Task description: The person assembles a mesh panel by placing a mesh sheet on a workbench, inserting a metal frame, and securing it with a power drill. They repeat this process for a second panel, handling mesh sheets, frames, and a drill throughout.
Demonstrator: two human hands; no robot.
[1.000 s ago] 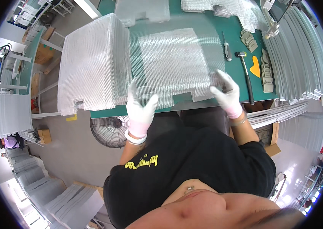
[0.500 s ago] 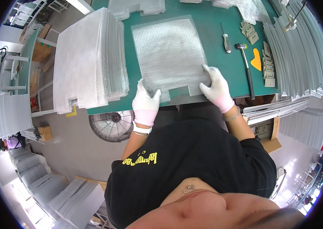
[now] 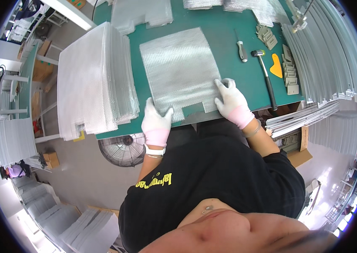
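Where gloved hands press, silvery mesh sheet (image 3: 178, 69).

Both gloved hands, left hand (image 3: 156, 120) and right hand (image 3: 232, 101), press a mesh sheet (image 3: 178, 69) flat on the green table (image 3: 224, 46).

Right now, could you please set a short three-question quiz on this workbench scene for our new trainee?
1. True or false: both gloved hands rest on the mesh sheet on the green table.
2. Which side holds the tall mesh stack: A left, B right?
3. What tool lies beside the yellow scraper?

Key: 1 true, left hand, right hand; 2 A; 3 the hammer.
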